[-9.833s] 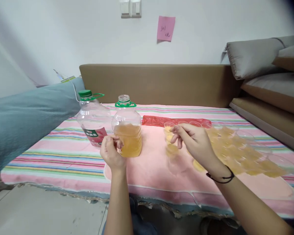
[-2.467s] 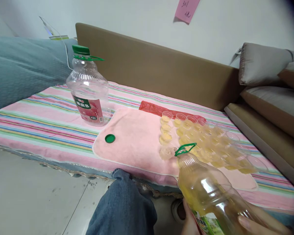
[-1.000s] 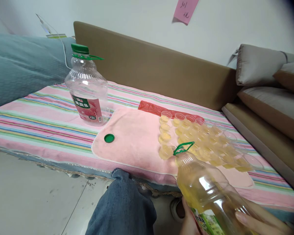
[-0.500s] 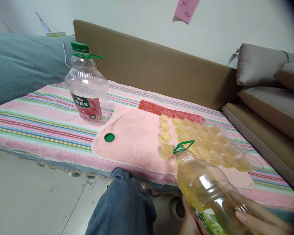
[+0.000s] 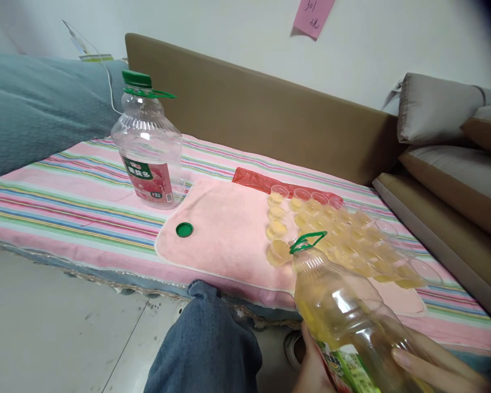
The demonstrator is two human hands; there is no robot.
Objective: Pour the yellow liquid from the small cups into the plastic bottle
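Tilted bottle point(image 5: 339, 314) — clear plastic, yellow liquid inside, green carry loop point(image 5: 311, 240) at the neck; held slanting over the front edge of the pink mat point(image 5: 225, 229), mouth at the near cup point(image 5: 278, 252). Whether mouth and rim touch cannot be told.

Left hand point(image 5: 313, 363): fingers wrapped on the bottle's lower side, by the label, partly hidden. Right hand point(image 5: 429, 365): fingers spread along the body, gripping it toward the base.

Near cup: clear, yellow liquid inside; front of a column of four, the other three also with yellow contents.

Cup block point(image 5: 347, 234): clear cups in close rows, yellow liquid, toward the mat's right edge.

Green cap point(image 5: 184, 230): one, lying near the mat's front left corner.

Capped bottle point(image 5: 151, 177): clear, upright on the striped cloth point(image 5: 85, 188), just beside the mat's left edge.

Red wrapper point(image 5: 251, 179): flat, along the mat's far edge.
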